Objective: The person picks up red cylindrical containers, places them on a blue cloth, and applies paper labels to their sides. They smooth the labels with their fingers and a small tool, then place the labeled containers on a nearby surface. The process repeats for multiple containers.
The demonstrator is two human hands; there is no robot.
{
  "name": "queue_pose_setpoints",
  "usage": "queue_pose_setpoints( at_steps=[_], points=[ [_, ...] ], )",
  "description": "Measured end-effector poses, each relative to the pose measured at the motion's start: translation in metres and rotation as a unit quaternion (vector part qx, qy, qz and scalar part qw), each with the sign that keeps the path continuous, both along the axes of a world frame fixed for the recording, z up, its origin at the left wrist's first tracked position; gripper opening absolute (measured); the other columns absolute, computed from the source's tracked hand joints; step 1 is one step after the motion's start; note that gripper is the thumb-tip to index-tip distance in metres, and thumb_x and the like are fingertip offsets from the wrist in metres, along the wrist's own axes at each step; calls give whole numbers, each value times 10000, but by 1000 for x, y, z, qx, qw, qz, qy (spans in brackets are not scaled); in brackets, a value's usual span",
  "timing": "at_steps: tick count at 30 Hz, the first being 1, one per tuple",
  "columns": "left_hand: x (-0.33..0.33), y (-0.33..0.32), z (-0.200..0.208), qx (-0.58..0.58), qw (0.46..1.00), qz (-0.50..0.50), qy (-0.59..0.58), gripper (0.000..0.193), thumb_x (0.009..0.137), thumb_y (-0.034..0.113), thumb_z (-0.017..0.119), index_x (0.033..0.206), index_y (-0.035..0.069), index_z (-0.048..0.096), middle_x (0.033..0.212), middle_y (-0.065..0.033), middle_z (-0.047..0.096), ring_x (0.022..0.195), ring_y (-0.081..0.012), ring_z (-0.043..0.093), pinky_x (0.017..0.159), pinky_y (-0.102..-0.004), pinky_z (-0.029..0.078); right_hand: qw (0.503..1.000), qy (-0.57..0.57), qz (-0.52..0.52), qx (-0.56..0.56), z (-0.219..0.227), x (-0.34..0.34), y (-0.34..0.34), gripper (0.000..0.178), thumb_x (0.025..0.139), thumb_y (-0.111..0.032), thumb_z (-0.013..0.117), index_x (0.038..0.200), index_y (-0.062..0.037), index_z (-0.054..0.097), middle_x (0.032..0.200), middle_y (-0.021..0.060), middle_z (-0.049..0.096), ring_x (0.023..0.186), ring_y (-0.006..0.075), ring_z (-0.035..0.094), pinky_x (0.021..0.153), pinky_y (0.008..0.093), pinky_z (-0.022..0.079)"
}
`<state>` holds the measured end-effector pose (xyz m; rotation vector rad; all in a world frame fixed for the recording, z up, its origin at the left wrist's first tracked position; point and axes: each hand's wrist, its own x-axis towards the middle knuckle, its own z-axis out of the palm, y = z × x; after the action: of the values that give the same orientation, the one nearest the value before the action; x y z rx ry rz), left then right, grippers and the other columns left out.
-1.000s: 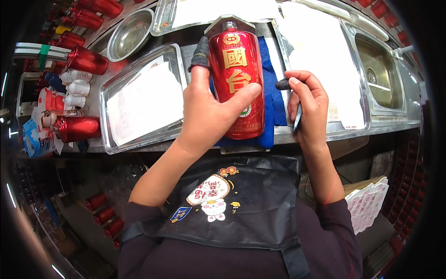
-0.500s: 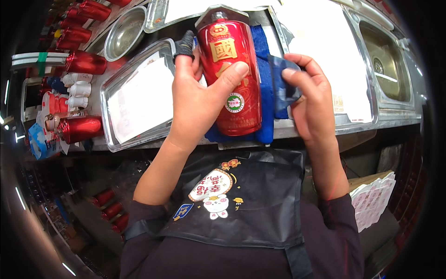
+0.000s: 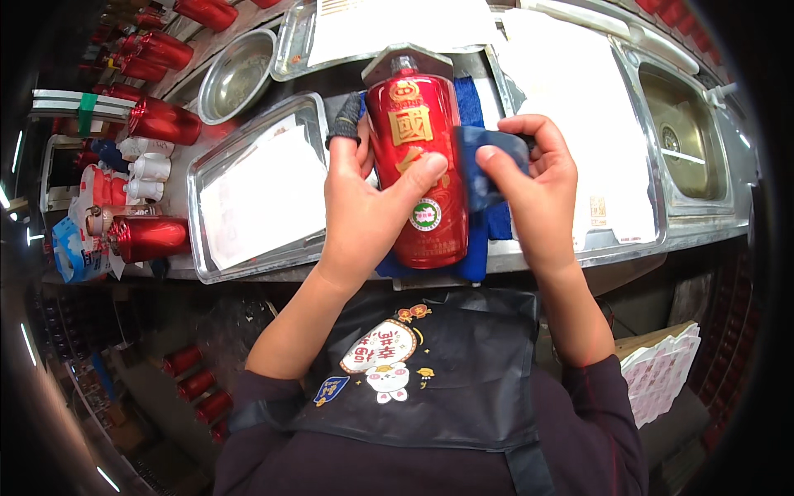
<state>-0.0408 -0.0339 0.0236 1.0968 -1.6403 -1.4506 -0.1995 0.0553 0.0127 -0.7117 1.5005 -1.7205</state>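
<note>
I have the red bottle (image 3: 422, 244) near the centre of the frame, its neck toward the top edge and a blue cloth (image 3: 470, 103) beneath it; I can't tell whether it lies flat or is propped up. The left hand (image 3: 364, 207) grasps it, thumb across the front, fingers along its left side, with a dark sleeve (image 3: 344, 122) over one fingertip. The right hand (image 3: 538, 186) pinches a dark blue flat piece (image 3: 480, 161) between thumb and fingers, right alongside the bottle's right edge. From this angle I can't tell whether the two touch.

Left of centre on the bench (image 3: 529, 258) I see a metal tray (image 3: 265, 264) holding white paper (image 3: 260, 190), and toward the upper left a metal bowl (image 3: 222, 83). More white sheets (image 3: 579, 140) lie right of centre, beside a sink (image 3: 674, 157). At the left edge, another red bottle (image 3: 153, 237) lies below some white caps (image 3: 150, 167).
</note>
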Motion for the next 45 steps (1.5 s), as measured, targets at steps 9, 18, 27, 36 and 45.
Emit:
queue_pose_setpoints(
  at_steps=[9, 18, 27, 36, 45],
  points=[
    [29, -17, 9, -421, 863, -147, -238, 507, 891, 474, 712, 1280, 150, 691, 1600, -302, 239, 1471, -451, 278, 1164, -627, 134, 998, 34, -31, 31, -2, -19, -4, 289, 867, 23, 679, 1134, -4, 573, 929, 46, 641, 790, 65, 620, 657, 190, 508],
    [18, -27, 24, -529, 778, -188, -281, 404, 874, 567, 644, 1090, 254, 779, 1599, -201, 321, 1411, -497, 325, 1107, -717, 123, 1000, -25, -14, 5, 14, -14, 8, 312, 874, 10, 684, 1158, 1, 555, 940, 46, 634, 798, 66, 616, 686, 193, 523],
    [20, -54, 2, -466, 847, -156, -202, 421, 949, 545, 577, 1068, 196, 781, 1623, -194, 273, 1445, -469, 291, 1136, -691, 49, 996, 79, 29, -10, 23, 12, 1, 311, 865, -5, 698, 1143, -30, 562, 961, 21, 618, 826, 41, 586, 721, 181, 497],
    [42, -55, -10, -405, 879, -155, -197, 443, 964, 542, 559, 1077, 169, 770, 1634, -185, 254, 1476, -444, 256, 1145, -682, 42, 997, 67, 30, 13, 22, 11, 0, 314, 866, 0, 693, 1147, -28, 555, 952, 21, 629, 823, 40, 594, 724, 176, 503],
    [26, -49, -3, -430, 867, -189, -168, 401, 970, 490, 574, 1042, 148, 768, 1629, -185, 268, 1484, -424, 251, 1155, -670, 13, 999, 4, 28, 24, 31, 7, 5, 374, 862, 20, 704, 1191, -15, 528, 991, 61, 636, 840, 77, 632, 696, 194, 525]
  ],
)
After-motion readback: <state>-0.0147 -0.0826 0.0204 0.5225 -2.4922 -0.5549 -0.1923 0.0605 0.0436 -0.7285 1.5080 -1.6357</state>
